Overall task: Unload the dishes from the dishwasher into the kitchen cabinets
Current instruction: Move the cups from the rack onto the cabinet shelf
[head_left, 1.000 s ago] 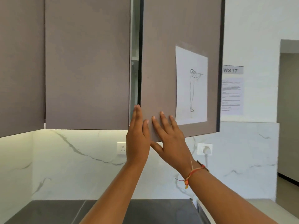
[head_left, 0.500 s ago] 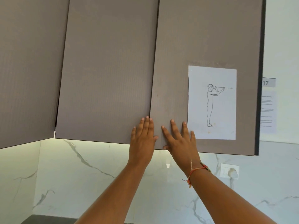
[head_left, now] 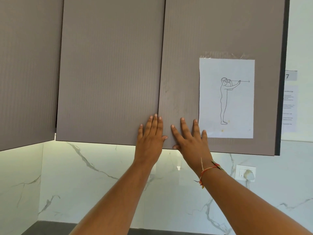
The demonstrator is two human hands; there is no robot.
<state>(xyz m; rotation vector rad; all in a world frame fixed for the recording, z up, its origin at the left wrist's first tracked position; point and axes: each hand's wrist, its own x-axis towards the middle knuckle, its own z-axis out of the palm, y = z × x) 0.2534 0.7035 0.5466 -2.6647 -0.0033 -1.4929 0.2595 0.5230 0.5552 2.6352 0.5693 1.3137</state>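
Right cabinet door point(head_left: 181, 56) is closed. Your right hand point(head_left: 191, 141) lies flat on its lower left corner, fingers straight and spread, holding nothing. Your left hand point(head_left: 149, 138) lies flat across its left edge, fingers straight, close together, likewise empty.

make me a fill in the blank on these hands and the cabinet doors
1. The thread bracelet is on the ____ wrist.
2. The paper taped to the right door shows a line drawing of a standing ____.
3. The left hand and right hand hold ____; both lie flat, fingers straight.
Missing words: right; person; nothing.
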